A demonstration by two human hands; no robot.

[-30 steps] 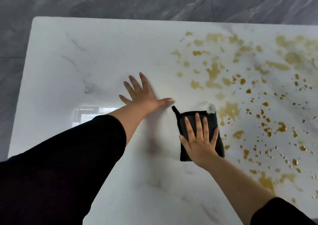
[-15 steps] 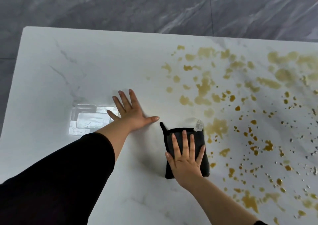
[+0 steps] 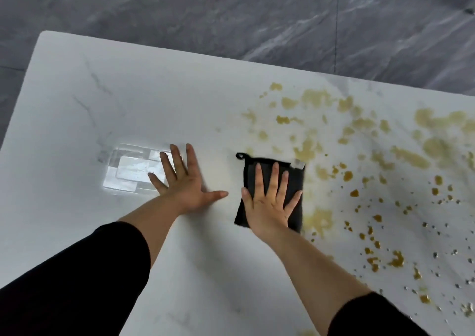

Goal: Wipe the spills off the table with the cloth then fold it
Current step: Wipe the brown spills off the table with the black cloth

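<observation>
**Floor** [image 3: 231,14]: grey veined stone tiles, far of the table and to its left. One tile joint runs near to far.

**Table** [image 3: 128,91]: white marble-look top with faint grey veins and rounded far-left corner. It is glossy, with a bright patch of glare [image 3: 128,173] on its left half.

**Spills** [image 3: 307,150]: amber puddles and droplets across the right half, from far edge to near edge. Most are not yet wiped, so the wiping step has barely begun.
- Risk: a broad sweep could smear the liquid onto the dry left half or push it off the right edge.
- Risk: a right sleeve [image 3: 372,315] dragged low could pick up the near droplets.

**Left hand** [image 3: 183,181]: flat on dry table left of the cloth, fingers straight and spread, holding nothing.

**Right hand** [image 3: 267,204]: palm down on the cloth, fingers straight and apart. It presses and does not clutch.
- Risk: with no grip, the cloth may slide out from under the palm on the wet gloss.

**Cloth** [image 3: 295,217]: black and square, seemingly doubled over, though the layers cannot be told. It lies mid-table, right edge touching the nearest puddles.
- Risk: a small pad soaks through soon and then only spreads the liquid.

**Tag** [image 3: 297,164]: pale, at the far-right corner.

**Loop** [image 3: 240,155]: black, at the far-left corner.
</observation>
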